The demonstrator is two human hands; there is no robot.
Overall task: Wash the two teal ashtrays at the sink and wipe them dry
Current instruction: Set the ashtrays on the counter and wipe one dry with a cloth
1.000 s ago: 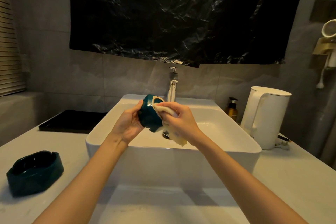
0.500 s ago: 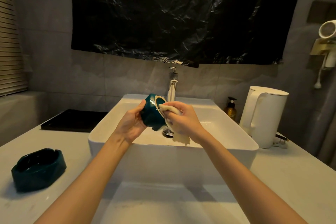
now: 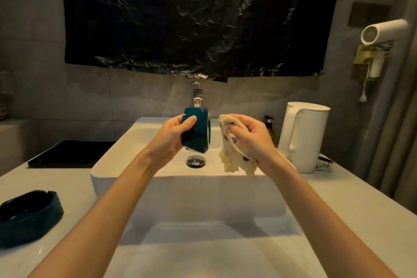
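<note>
I am logging first ashtray (image 3: pixel 196 133), teal, standing on edge over the sink (image 3: pixel 191 198); second ashtray (image 3: pixel 29 216), teal, sitting upright on the counter (image 3: pixel 74 187).

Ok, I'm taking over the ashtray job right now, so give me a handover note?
Left hand grips one teal ashtray on its side over the sink.
Right hand holds the spotted cloth beside it, not touching.
Second ashtray sits upright on the counter, left of the sink.
Done: unclear; no water visibly running, wiping seems under way.
Left: probably finish wiping the held one, then check the other.
</note>
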